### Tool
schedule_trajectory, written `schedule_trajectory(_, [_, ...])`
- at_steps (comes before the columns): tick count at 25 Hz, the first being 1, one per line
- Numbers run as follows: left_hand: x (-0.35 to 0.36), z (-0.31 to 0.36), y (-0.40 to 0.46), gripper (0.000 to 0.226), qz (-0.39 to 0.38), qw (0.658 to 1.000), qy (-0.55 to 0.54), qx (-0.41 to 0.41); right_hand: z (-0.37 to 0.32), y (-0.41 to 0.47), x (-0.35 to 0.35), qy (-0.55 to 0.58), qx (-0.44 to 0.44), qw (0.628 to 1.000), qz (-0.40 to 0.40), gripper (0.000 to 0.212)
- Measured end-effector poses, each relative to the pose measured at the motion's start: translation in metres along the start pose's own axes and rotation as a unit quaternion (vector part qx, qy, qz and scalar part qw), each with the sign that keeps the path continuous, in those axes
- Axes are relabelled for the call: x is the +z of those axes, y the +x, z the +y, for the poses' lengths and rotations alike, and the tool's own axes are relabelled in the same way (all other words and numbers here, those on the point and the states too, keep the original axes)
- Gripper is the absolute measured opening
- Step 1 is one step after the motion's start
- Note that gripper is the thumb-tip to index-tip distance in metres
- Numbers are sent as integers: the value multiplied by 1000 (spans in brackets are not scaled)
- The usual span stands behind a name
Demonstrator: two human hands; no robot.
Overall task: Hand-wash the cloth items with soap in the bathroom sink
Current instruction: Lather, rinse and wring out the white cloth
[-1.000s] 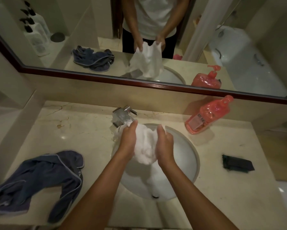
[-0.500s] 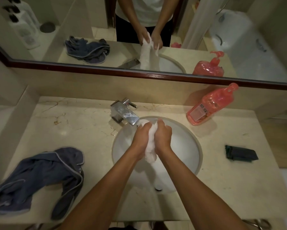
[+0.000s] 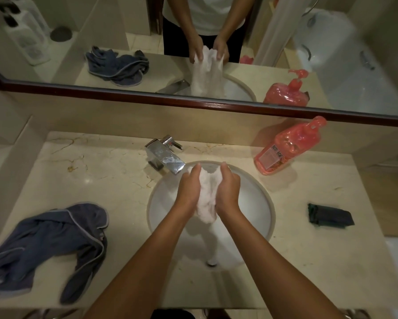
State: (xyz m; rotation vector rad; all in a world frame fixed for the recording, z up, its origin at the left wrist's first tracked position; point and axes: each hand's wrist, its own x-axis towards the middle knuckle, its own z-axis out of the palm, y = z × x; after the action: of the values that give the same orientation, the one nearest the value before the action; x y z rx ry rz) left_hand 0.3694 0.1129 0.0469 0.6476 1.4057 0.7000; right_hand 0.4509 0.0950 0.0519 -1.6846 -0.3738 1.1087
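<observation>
White cloth (image 3: 207, 199) is bunching between my two hands at the centre of the frame, over the sink (image 3: 260, 203). My left hand (image 3: 188, 192) is gripping its left side, fingers curled round the fabric; my right hand (image 3: 228, 192) is gripping the other side likewise. Blue cloth (image 3: 46, 245) is lying on the counter (image 3: 101, 176) at lower left, pink soap bottle (image 3: 287, 148) at upper right.

White cloth (image 3: 207, 194), blue-grey towel (image 3: 43, 245), pink bottle (image 3: 287, 148)
</observation>
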Motion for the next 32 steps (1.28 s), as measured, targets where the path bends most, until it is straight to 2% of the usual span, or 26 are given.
schedule_trajectory(1, [-1, 3, 2, 70, 14, 999, 48, 7, 0, -1, -6, 7, -7, 1000, -9, 42])
schedule_trajectory(4, [0, 6, 5, 37, 44, 984, 169, 38, -8, 4, -20, 20, -21, 999, -26, 42])
schedule_trajectory(5, [1, 4, 8, 39, 53, 983, 169, 44, -11, 6, -24, 22, -22, 999, -37, 41])
schedule_trajectory(9, [22, -4, 9, 59, 75, 997, 18, 26, -12, 5, -28, -44, -34, 994, -99, 41])
schedule_trajectory(11, [34, -3, 11, 57, 72, 997, 9, 9, -9, 4, -23, -101, -49, 990, -81, 43])
schedule_trajectory(13, [47, 0, 9, 48, 71, 997, -5, 2, -10, 14, -17, -126, -60, 990, -29, 46])
schedule_trajectory(15, [54, 2, 6, 40, 65, 998, 7, 18, -16, 28, -17, -128, -50, 991, 0, 49])
schedule_trajectory(18, [58, 3, 5, 36, 65, 996, 19, 49, -17, 33, -29, -84, -15, 996, -28, 47])
schedule_trajectory(21, [59, 5, 13, 36, 84, 995, 26, 48, -7, 17, -37, -84, -41, 994, -57, 42])
schedule_trajectory(23, [66, 1, 13, 37, 72, 996, 41, 32, -7, 23, -34, -106, -46, 993, -38, 40])
schedule_trajectory(26, [76, -7, 6, 35, 56, 993, 85, 63, -16, 48, -35, -105, 1, 994, -4, 43])
schedule_trajectory(28, [80, -5, 2, 33, 56, 992, 83, 77, -18, 51, -44, -74, 21, 997, -17, 41])
schedule_trajectory(32, [74, 8, 3, 36, 86, 994, 34, 54, -6, 25, -50, -102, -39, 992, -70, 39])
